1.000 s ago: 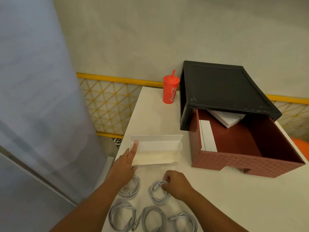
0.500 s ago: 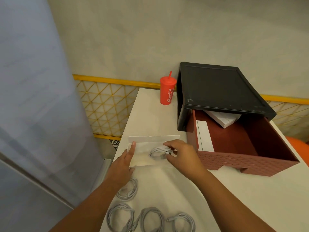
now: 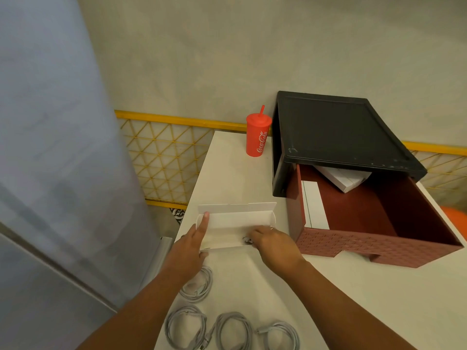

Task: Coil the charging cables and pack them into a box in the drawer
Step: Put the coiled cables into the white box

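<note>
A white open cardboard box (image 3: 235, 221) lies on the table in front of the drawer. My left hand (image 3: 192, 238) steadies its left end, the index finger straight against the end flap. My right hand (image 3: 273, 245) reaches into the box's right half and pinches a coiled grey cable (image 3: 246, 239), which is mostly hidden under the fingers. Several more coiled cables lie near the table's front edge (image 3: 197, 286) (image 3: 185, 327) (image 3: 235, 329). The red drawer (image 3: 379, 239) stands pulled out of its black housing (image 3: 341, 132).
Inside the drawer one white box (image 3: 314, 205) lies along the left wall and another (image 3: 341, 179) sits at the back. A red lidded cup with a straw (image 3: 257, 137) stands left of the housing. The table's left edge drops beside a grey panel (image 3: 63, 173).
My right hand picked a coiled cable off the table, carried it over the box and has now lowered it into the right half. My left hand stayed on the box's left end.
</note>
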